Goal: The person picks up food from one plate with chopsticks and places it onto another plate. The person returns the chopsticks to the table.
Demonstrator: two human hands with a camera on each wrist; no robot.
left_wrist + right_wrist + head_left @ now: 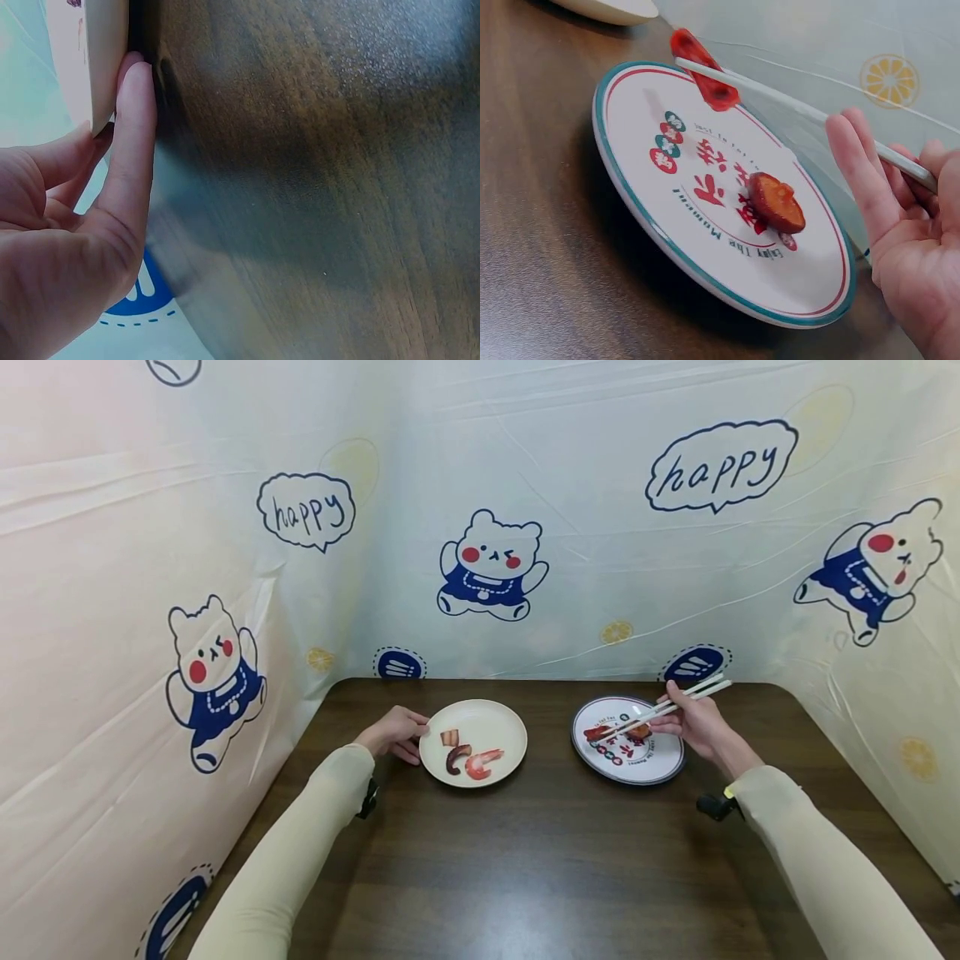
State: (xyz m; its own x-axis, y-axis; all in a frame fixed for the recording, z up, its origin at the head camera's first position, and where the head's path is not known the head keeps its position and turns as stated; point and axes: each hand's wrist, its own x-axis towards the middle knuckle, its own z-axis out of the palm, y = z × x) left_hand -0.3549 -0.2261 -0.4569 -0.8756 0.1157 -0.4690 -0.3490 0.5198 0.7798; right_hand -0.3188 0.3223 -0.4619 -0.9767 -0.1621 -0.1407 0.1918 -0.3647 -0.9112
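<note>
Near side: bare tabletop is running from my forearms up to the plates. My left hand is pinching the edge of the cream plate; my right hand is gripping the chopsticks, which are clamping a red piece of food over the printed plate.

Progress, judged: partway. A shrimp, a dark curl and a striped slice are lying on the cream plate; a mushroom is sitting on the printed one, not in the chopsticks. The red piece is not yet resting anywhere.

Views: from the head, the red piece is seeming to lie on the print; the right wrist is showing it raised. Only the left wrist is showing my finger supporting the plate's underside. Farthest, a cartoon cloth is hanging behind.
</note>
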